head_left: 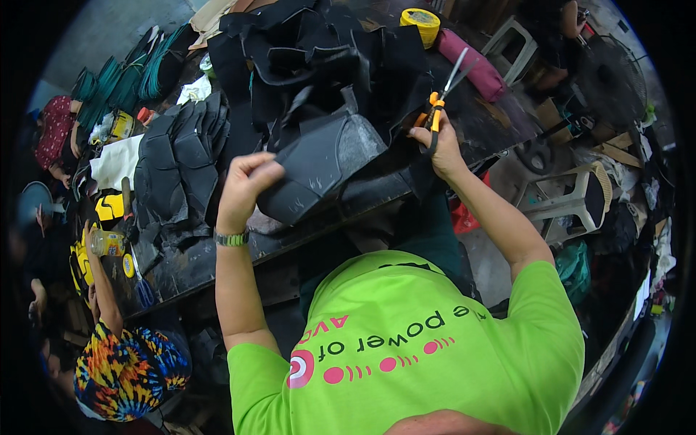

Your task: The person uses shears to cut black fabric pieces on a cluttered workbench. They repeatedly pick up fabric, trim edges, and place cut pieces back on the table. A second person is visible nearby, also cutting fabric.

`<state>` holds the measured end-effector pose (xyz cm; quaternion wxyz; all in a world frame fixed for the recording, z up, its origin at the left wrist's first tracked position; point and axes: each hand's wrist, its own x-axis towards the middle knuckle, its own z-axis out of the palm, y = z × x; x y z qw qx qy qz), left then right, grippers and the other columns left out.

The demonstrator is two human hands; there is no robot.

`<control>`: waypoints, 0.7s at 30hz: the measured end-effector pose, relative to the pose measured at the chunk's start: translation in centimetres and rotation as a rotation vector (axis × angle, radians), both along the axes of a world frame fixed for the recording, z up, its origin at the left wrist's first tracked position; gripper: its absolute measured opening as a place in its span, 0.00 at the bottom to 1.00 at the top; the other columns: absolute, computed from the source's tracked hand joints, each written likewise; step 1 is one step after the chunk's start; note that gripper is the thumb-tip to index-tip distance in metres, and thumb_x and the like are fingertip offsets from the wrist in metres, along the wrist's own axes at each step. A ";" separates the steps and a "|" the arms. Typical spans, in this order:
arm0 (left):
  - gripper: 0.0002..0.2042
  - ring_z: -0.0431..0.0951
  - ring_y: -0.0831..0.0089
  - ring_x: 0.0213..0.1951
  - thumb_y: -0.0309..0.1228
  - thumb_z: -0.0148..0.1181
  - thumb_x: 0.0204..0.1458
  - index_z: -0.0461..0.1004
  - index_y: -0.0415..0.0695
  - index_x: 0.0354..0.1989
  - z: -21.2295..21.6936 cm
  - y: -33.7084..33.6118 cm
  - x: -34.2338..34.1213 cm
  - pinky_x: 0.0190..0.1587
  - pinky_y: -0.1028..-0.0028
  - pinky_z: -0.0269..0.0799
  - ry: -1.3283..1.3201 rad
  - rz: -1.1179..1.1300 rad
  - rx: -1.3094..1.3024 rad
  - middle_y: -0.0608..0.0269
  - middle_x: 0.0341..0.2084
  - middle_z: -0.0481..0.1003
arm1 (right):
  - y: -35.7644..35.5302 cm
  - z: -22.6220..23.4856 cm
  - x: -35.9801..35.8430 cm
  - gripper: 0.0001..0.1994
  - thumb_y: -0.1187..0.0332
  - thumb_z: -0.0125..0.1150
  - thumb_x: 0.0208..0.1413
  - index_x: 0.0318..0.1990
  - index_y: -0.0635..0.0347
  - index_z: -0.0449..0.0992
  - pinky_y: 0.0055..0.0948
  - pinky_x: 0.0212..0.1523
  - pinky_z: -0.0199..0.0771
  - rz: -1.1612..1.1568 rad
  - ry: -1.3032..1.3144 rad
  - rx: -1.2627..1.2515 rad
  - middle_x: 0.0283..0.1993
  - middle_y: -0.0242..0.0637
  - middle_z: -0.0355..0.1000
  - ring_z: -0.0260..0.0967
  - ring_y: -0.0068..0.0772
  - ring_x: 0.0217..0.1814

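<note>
My left hand [250,183] is closed on the left edge of a cut black sheet piece [308,170], thumb and fingers pinching it. The piece has a paler, greyish patch at its right end and some light marks near its lower left. In my right hand [444,148] are scissors [436,114] with orange and black handles. Their blades point up and to the right, parted and away from the piece. Just beyond my hands lies a heap of black sheet material [290,51], creased and overlapping.
Stacked black cut pieces [181,156] lie left on the dark table [283,238]. A yellow round container [420,25] and a pink roll [471,65] sit at the far right. A co-worker's hand holds a jar [109,243] at left. A plastic chair [569,199] stands right.
</note>
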<state>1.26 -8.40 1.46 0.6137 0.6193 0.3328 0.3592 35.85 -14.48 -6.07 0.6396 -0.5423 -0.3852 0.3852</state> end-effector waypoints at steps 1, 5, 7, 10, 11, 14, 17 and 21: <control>0.10 0.71 0.87 0.29 0.30 0.65 0.51 0.79 0.34 0.35 -0.4 -0.2 -0.4 0.33 0.83 0.67 0.192 -0.066 0.078 0.72 0.25 0.75 | -0.7 0.1 0.0 0.17 0.72 0.67 0.48 0.42 0.56 0.65 0.18 0.27 0.63 0.042 0.039 0.004 0.29 0.26 0.63 0.60 0.16 0.27; 0.17 0.71 0.84 0.32 0.32 0.66 0.50 0.76 0.33 0.44 -1.1 -0.9 -0.5 0.36 0.80 0.69 0.460 -0.166 0.092 0.69 0.29 0.76 | -2.8 1.9 -1.0 0.19 0.72 0.68 0.49 0.46 0.57 0.65 0.17 0.37 0.65 0.075 -0.111 0.136 0.33 0.26 0.65 0.64 0.17 0.35; 0.20 0.72 0.83 0.33 0.32 0.66 0.49 0.73 0.32 0.48 -0.8 -0.9 0.7 0.38 0.79 0.70 0.311 -0.133 0.113 0.67 0.32 0.76 | -3.8 3.2 -2.0 0.20 0.72 0.69 0.49 0.46 0.57 0.65 0.17 0.38 0.65 0.170 -0.128 0.124 0.33 0.25 0.66 0.65 0.16 0.35; 0.21 0.76 0.81 0.35 0.31 0.67 0.48 0.73 0.33 0.49 0.3 0.1 3.2 0.40 0.79 0.73 0.342 -0.082 0.111 0.63 0.35 0.78 | -4.6 5.2 -3.2 0.17 0.71 0.74 0.47 0.38 0.58 0.69 0.16 0.33 0.65 0.470 -0.149 0.026 0.29 0.25 0.68 0.65 0.12 0.30; 0.21 0.76 0.81 0.35 0.30 0.67 0.48 0.72 0.33 0.50 0.5 0.6 3.9 0.40 0.79 0.73 0.408 -0.098 0.095 0.63 0.35 0.78 | -4.9 5.7 -3.4 0.16 0.71 0.74 0.46 0.37 0.58 0.70 0.15 0.31 0.65 0.563 -0.069 -0.078 0.28 0.24 0.68 0.65 0.11 0.28; 0.22 0.77 0.81 0.36 0.26 0.65 0.48 0.70 0.33 0.53 0.8 1.1 4.6 0.42 0.79 0.73 0.299 -0.220 -0.025 0.64 0.37 0.78 | -5.7 6.6 -3.6 0.14 0.68 0.73 0.47 0.34 0.58 0.71 0.13 0.22 0.66 0.633 0.025 -0.276 0.23 0.26 0.69 0.65 0.12 0.20; 0.25 0.77 0.81 0.38 0.22 0.64 0.48 0.68 0.33 0.56 0.4 0.6 3.4 0.44 0.80 0.73 0.161 -0.309 -0.162 0.64 0.39 0.77 | -7.0 6.7 -2.3 0.14 0.63 0.71 0.50 0.35 0.60 0.71 0.15 0.20 0.68 0.629 0.043 -0.410 0.21 0.30 0.70 0.68 0.16 0.18; 0.28 0.76 0.82 0.40 0.19 0.64 0.47 0.65 0.35 0.59 -0.2 0.0 1.2 0.47 0.80 0.72 0.078 -0.303 -0.268 0.65 0.42 0.76 | -8.2 5.9 -1.1 0.15 0.62 0.69 0.51 0.38 0.61 0.72 0.16 0.22 0.69 0.820 0.092 -0.540 0.22 0.30 0.71 0.68 0.18 0.19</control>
